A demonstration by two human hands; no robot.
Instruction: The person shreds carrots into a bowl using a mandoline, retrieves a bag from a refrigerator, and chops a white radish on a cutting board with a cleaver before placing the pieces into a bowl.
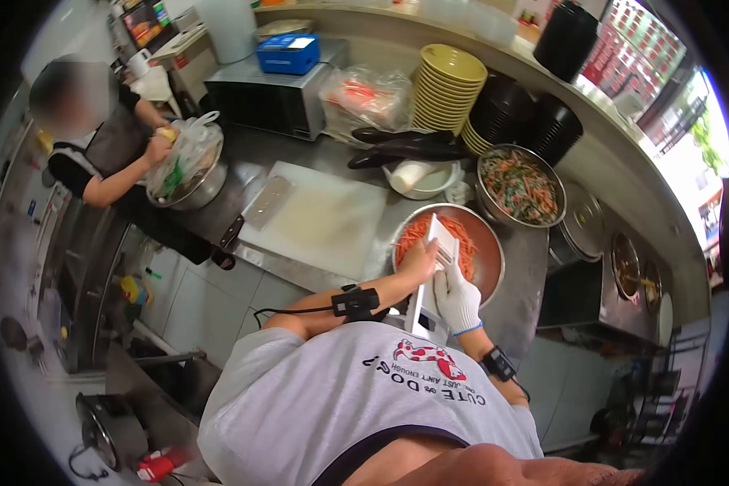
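A white mandoline grater [443,235] slants over a wide metal bowl [494,279] of shredded carrot [413,232], its lower end near my shirt. My bare left hand [419,262] is closed on the grater's left side. My right hand [459,298], in a white knit glove, lies against the grater's face and right edge with its fingers together. Whatever is under the glove is hidden. Just left of the bowl is a white cutting board [328,215] with a cleaver [265,202] lying on it.
A bowl of mixed shredded vegetables [522,186] stands behind on the right. Eggplants [405,150], stacked yellow bowls [449,89] and a microwave [259,101] line the back. At the left, a co-worker [109,154] handles a plastic bag over a metal bowl [206,190].
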